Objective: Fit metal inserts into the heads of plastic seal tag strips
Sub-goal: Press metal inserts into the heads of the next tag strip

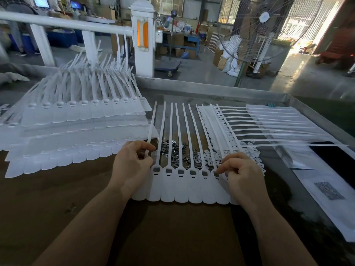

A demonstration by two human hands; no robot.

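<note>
Large wire-guarded fan (263,25) at right, white post with orange panels (142,36), blue cart (168,67), computer screens (40,2)

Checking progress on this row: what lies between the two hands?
In the head view, between the left hand and right hand lie the tag strip heads, each already showing a dark metal insert.
</note>
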